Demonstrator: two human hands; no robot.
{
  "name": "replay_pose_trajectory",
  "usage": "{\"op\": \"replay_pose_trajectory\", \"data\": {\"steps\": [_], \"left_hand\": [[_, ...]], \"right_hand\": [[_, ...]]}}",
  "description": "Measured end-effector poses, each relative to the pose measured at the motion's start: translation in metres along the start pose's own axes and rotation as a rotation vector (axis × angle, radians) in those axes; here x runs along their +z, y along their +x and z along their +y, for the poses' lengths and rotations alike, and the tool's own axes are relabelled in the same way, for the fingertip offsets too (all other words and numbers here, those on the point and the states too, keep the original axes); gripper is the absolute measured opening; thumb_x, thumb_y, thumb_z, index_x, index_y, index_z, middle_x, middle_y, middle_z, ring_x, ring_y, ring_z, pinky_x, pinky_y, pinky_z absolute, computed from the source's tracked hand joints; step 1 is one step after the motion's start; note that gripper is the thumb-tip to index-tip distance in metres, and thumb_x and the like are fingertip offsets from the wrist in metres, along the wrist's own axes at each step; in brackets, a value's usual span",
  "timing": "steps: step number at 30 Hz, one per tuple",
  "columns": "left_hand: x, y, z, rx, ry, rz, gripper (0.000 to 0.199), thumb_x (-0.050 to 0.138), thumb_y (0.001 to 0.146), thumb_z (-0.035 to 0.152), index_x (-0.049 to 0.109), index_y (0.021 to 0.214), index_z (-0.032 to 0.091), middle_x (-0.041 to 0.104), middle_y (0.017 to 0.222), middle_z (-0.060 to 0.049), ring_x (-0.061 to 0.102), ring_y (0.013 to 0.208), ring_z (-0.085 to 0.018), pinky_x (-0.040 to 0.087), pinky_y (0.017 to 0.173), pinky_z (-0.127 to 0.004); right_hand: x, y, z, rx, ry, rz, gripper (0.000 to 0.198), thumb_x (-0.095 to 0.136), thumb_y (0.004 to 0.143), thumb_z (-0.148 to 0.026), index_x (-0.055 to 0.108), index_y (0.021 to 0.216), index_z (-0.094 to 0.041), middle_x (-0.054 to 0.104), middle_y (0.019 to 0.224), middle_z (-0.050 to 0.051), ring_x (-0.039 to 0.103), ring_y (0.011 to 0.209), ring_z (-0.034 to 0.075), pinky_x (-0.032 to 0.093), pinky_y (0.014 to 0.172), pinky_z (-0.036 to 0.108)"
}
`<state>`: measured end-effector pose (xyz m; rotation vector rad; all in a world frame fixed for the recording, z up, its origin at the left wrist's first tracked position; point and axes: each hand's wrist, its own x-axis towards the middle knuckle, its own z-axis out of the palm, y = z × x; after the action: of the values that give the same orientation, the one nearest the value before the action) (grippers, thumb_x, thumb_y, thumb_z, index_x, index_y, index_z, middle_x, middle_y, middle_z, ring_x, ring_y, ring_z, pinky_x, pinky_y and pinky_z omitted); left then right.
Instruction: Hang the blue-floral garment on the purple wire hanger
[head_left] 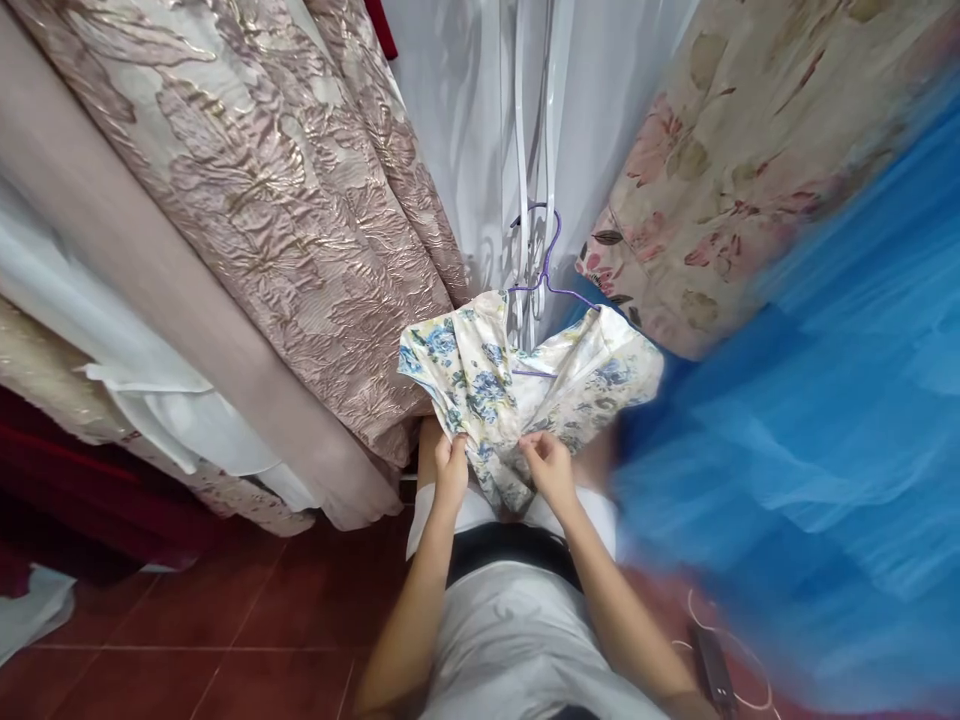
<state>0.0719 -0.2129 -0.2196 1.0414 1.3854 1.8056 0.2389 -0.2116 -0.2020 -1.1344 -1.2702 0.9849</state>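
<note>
A cream floral top (pixel 487 385) with blue flowers hangs on a purple hanger (pixel 545 272) in front of my body. Its neckline falls open in a V, showing the pale inner lining. With thumb and fingers my left hand (pixel 451 470) pinches the top's edge at the lower left. My right hand (pixel 550 465) is closed on the fabric near the middle, where the two front panels meet. The lower end of the top narrows between my hands, above my lap.
Brocade fabric (pixel 300 220) hangs to the left, beside a plain dusty-pink length (pixel 187 290). White cloth (pixel 465 120) is behind the hanger. Floral fabric (pixel 712 200) and blue tulle (pixel 787 450) hang on the right. A power strip (pixel 711 665) with a cable lies on the red tiled floor (pixel 247 620).
</note>
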Motion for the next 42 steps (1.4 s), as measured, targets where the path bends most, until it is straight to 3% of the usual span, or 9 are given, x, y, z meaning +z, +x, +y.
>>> {"op": "replay_pose_trajectory", "data": {"steps": [4, 6, 10, 14, 24, 32, 36, 39, 42], "left_hand": [[0.004, -0.017, -0.008, 0.416, 0.202, 0.229, 0.034, 0.061, 0.089, 0.032, 0.054, 0.12, 0.02, 0.058, 0.128, -0.015, 0.055, 0.127, -0.028, 0.043, 0.111, -0.042], [0.013, -0.028, -0.012, 0.537, 0.317, 0.018, 0.029, 0.06, 0.088, 0.025, 0.055, 0.116, 0.021, 0.061, 0.121, -0.014, 0.058, 0.121, -0.026, 0.046, 0.108, -0.042], [0.037, -0.041, -0.016, 0.429, 0.406, -0.395, 0.019, 0.053, 0.085, 0.015, 0.058, 0.102, 0.022, 0.067, 0.098, -0.007, 0.066, 0.096, -0.021, 0.053, 0.087, -0.034], [0.048, -0.044, -0.014, 0.349, 0.409, -0.387, 0.007, 0.054, 0.087, 0.018, 0.054, 0.083, 0.023, 0.065, 0.082, -0.003, 0.065, 0.081, -0.019, 0.052, 0.078, -0.03], [0.046, -0.057, 0.006, 0.353, 0.509, -0.617, 0.012, 0.056, 0.086, 0.013, 0.052, 0.082, 0.023, 0.065, 0.082, -0.005, 0.065, 0.078, -0.021, 0.052, 0.076, -0.033], [0.045, -0.052, 0.0, 0.31, 0.554, -0.763, 0.013, 0.059, 0.083, 0.008, 0.056, 0.08, 0.021, 0.063, 0.078, -0.003, 0.063, 0.075, -0.019, 0.052, 0.073, -0.031], [0.042, -0.014, 0.046, 0.477, 0.434, -0.553, 0.007, 0.062, 0.091, 0.021, 0.064, 0.098, 0.02, 0.067, 0.094, -0.007, 0.062, 0.072, -0.016, 0.053, 0.069, -0.029], [0.054, 0.028, 0.108, 0.764, 0.377, -0.355, 0.03, 0.052, 0.101, 0.027, 0.06, 0.13, 0.022, 0.064, 0.127, -0.013, 0.066, 0.105, -0.02, 0.055, 0.082, -0.03], [0.075, 0.069, 0.156, 0.936, 0.444, -0.47, 0.034, 0.045, 0.105, 0.029, 0.058, 0.136, 0.022, 0.061, 0.137, -0.012, 0.061, 0.122, -0.021, 0.052, 0.095, -0.034]], "right_hand": [[-0.004, -0.01, 0.003, 0.076, 0.199, 0.001, 0.027, 0.071, 0.076, -0.037, 0.056, 0.091, -0.02, 0.06, 0.059, -0.005, 0.05, 0.051, 0.014, 0.04, 0.053, 0.026], [-0.004, -0.016, 0.001, 0.105, 0.268, -0.019, 0.031, 0.072, 0.076, -0.036, 0.053, 0.096, -0.022, 0.06, 0.057, -0.007, 0.051, 0.049, 0.013, 0.041, 0.052, 0.025], [-0.005, -0.023, -0.006, 0.108, 0.334, -0.036, 0.03, 0.076, 0.077, -0.035, 0.053, 0.091, -0.022, 0.068, 0.065, -0.003, 0.061, 0.056, 0.014, 0.049, 0.058, 0.026], [-0.008, -0.016, -0.023, 0.091, 0.375, 0.009, 0.034, 0.079, 0.075, -0.039, 0.05, 0.081, -0.023, 0.067, 0.063, -0.003, 0.062, 0.053, 0.014, 0.051, 0.057, 0.028], [-0.004, 0.068, -0.129, -0.195, 0.47, 0.107, 0.049, 0.082, 0.071, -0.041, 0.036, 0.078, -0.027, 0.066, 0.066, -0.004, 0.068, 0.063, 0.018, 0.059, 0.063, 0.035], [0.0, 0.101, -0.145, -0.339, 0.463, 0.137, 0.043, 0.075, 0.08, -0.037, 0.033, 0.084, -0.027, 0.062, 0.072, -0.005, 0.071, 0.074, 0.015, 0.06, 0.068, 0.03], [-0.002, 0.094, -0.144, -0.329, 0.479, 0.113, 0.041, 0.075, 0.079, -0.038, 0.035, 0.084, -0.027, 0.065, 0.075, -0.004, 0.07, 0.072, 0.016, 0.059, 0.065, 0.03], [-0.006, 0.087, -0.14, -0.299, 0.484, 0.088, 0.043, 0.077, 0.076, -0.039, 0.036, 0.081, -0.027, 0.066, 0.073, -0.004, 0.068, 0.066, 0.016, 0.058, 0.061, 0.03], [-0.009, 0.085, -0.138, -0.282, 0.466, 0.079, 0.044, 0.077, 0.076, -0.04, 0.036, 0.081, -0.027, 0.065, 0.071, -0.004, 0.066, 0.064, 0.015, 0.057, 0.061, 0.03]]}}
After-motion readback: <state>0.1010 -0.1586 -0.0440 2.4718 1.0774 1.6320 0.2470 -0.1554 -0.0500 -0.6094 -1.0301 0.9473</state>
